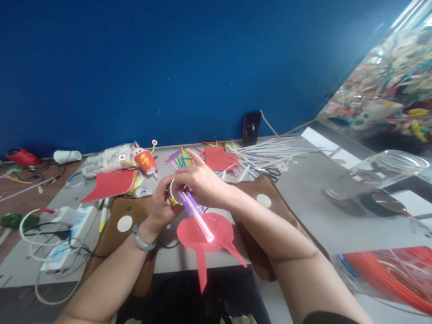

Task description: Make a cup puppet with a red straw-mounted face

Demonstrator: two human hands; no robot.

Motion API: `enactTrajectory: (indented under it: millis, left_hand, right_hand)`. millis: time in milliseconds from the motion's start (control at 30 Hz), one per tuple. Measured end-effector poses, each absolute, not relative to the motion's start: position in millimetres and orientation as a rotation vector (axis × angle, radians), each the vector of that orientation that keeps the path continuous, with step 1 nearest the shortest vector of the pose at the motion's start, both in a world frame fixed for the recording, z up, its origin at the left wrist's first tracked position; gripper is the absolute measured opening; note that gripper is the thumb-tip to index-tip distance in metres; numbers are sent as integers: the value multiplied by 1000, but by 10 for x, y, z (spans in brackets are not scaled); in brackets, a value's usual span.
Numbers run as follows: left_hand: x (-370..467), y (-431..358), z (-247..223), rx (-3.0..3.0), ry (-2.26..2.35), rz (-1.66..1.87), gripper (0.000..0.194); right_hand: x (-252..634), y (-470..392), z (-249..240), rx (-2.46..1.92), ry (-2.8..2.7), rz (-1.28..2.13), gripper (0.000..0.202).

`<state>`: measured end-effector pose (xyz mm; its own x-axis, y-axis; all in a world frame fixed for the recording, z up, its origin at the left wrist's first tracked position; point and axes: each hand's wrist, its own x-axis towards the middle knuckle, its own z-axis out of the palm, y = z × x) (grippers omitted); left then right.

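Purple and white slender sticks (pixel 195 213) jut from between the hands toward the front edge of the grey desk (pixel 312 180). The left hand (pixel 160 204) has its fingers curled around a round, white-rimmed piece (pixel 171 191); the right hand (pixel 202 182) arches over it, one finger extended, its grip impossible to tell. Near the back edge sits an orange cup-shaped figure with thin arms (pixel 146 162).

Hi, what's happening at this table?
A person's left hand holds a white-rimmed round thing, mostly hidden, while the right hand is up against it. Purple and pale strips stick out below the hands, over a red cut-out. Farther back on the table are an orange cup figure and loose strips.
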<state>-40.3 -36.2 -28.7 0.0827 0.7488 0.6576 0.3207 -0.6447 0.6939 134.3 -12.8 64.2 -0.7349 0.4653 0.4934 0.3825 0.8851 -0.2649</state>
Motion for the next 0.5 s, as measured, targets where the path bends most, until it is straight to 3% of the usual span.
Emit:
enactTrajectory:
  millis: [200,500]
  left_hand:
    - [-366,-425,-209,1922,1049,1554,43]
    - [-325,-445,-48,1687,996,1442,60]
  right_hand:
    - [1342,-85,631,-618,-2550,213,15]
    - [1337,30,498,-662,-2531,207,15]
